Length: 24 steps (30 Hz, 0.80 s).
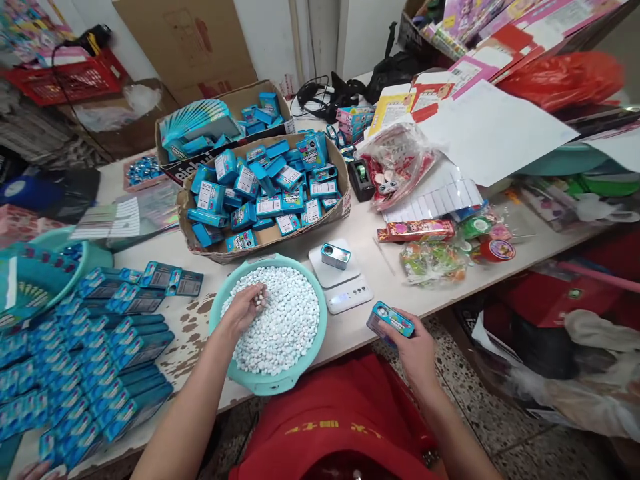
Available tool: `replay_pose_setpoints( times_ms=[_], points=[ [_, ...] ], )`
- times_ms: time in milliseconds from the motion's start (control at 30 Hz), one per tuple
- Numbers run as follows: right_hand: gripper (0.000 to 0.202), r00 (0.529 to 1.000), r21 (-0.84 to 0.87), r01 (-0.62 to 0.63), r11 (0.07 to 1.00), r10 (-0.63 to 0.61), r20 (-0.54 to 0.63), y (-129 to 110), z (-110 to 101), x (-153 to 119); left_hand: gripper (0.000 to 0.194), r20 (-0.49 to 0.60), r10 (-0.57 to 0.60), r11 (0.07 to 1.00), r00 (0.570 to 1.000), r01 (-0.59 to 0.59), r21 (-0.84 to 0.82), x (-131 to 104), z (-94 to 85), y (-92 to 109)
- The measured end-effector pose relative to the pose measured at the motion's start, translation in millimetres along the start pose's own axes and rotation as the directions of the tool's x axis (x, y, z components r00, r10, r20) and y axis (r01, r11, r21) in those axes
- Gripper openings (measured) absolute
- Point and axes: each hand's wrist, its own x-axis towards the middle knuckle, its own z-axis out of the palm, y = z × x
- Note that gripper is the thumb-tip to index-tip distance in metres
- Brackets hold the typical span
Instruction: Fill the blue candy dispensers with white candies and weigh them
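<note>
My left hand (243, 311) is over a turquoise basin (216, 319) full of small white candies (285, 320), its fingers curled around a few of them. In my right hand (419, 352) is a blue candy tin (391, 320), held past the table's front edge with its top facing up. Between my hands, a white digital scale (345, 293) bears another small tin (335, 256), whose top looks open. What lies inside the held tin is hard to make out.
Cardboard boxes of blue tins (270, 193) stand behind the basin. Rows of tins (100, 360) fill the left, near another person's fingers (43, 471). Right of the scale lie wrapped sweets (433, 262), a tape dispenser (361, 179) and a white sheet (500, 130).
</note>
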Motion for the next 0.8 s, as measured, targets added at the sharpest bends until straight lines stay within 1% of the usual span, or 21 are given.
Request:
replay_pose_setpoints(
  times_ms=[33, 67, 100, 167, 200, 233, 267, 333, 367, 433, 467, 500, 533, 567, 633, 800],
  points=[
    [0.053, 1.000, 0.007, 0.005, 1.000, -0.005, 0.004, -2, 2, 1, 0.038, 0.014, -0.012, 1.000, 1.000, 0.012, -0.011, 0, 3.5, 2],
    [0.052, 1.000, 0.018, 0.009, 1.000, -0.009, 0.006, -4, 3, 2, 0.037, 0.042, -0.013, 1.000, 0.999, 0.012, 0.022, 1, 8.7, 6],
    [0.052, 1.000, 0.030, 0.013, 0.999, -0.013, 0.007, -5, 3, 3, 0.035, 0.080, -0.005, 0.996, 0.997, -0.003, 0.089, 2, 15.6, 12],
    [0.052, 1.000, 0.048, 0.012, 0.999, -0.012, 0.004, -6, 3, 6, 0.029, 0.183, 0.043, 0.956, 0.982, -0.094, 0.279, 7, 34.2, 28],
    [0.052, 1.000, 0.052, 0.007, 0.999, -0.007, -0.001, -5, 2, 7, 0.024, 0.237, 0.077, 0.909, 0.969, -0.165, 0.383, 10, 45.7, 37],
    [0.051, 1.000, 0.055, -0.001, 0.999, 0.001, -0.007, -4, 1, 9, 0.020, 0.291, 0.111, 0.841, 0.950, -0.246, 0.482, 14, 58.5, 47],
    [0.051, 1.000, 0.061, -0.010, 0.998, 0.011, -0.015, -3, -1, 11, 0.017, 0.342, 0.148, 0.753, 0.928, -0.330, 0.570, 19, 72.2, 57],
    [0.052, 0.999, 0.082, -0.027, 0.996, 0.030, -0.034, 0, -5, 14, 0.013, 0.425, 0.225, 0.521, 0.877, -0.477, 0.708, 31, 100.8, 73],
    [0.052, 0.998, 0.091, -0.033, 0.995, 0.037, -0.043, 1, -7, 15, 0.015, 0.457, 0.259, 0.392, 0.851, -0.525, 0.755, 37, 114.3, 79],
    [0.052, 0.997, 0.099, -0.040, 0.994, 0.046, -0.056, 5, -12, 17, 0.022, 0.510, 0.303, 0.160, 0.805, -0.571, 0.805, 49, 137.0, 86],
    [0.051, 0.997, 0.098, -0.042, 0.994, 0.048, -0.062, 6, -15, 18, 0.025, 0.531, 0.306, 0.071, 0.791, -0.575, 0.815, 54, 145.3, 87],
    [0.050, 0.996, 0.097, -0.044, 0.994, 0.051, -0.067, 8, -17, 19, 0.027, 0.547, 0.297, 0.003, 0.783, -0.573, 0.819, 58, 151.6, 88],
    [0.050, 0.996, 0.098, -0.045, 0.994, 0.052, -0.074, 9, -19, 19, 0.029, 0.559, 0.288, -0.044, 0.778, -0.572, 0.819, 62, 155.9, 88],
    [0.050, 0.995, 0.100, -0.045, 0.994, 0.054, -0.081, 10, -20, 20, 0.029, 0.568, 0.283, -0.077, 0.773, -0.572, 0.817, 64, 158.7, 88],
    [0.049, 0.994, 0.098, -0.047, 0.994, 0.057, -0.096, 11, -23, 20, 0.029, 0.580, 0.282, -0.110, 0.764, -0.575, 0.811, 65, 161.1, 88],
    [0.050, 0.992, 0.109, -0.058, 0.992, 0.069, -0.103, 12, -22, 22, 0.027, 0.583, 0.297, -0.102, 0.757, -0.582, 0.807, 62, 163.5, 90]
  ],
)
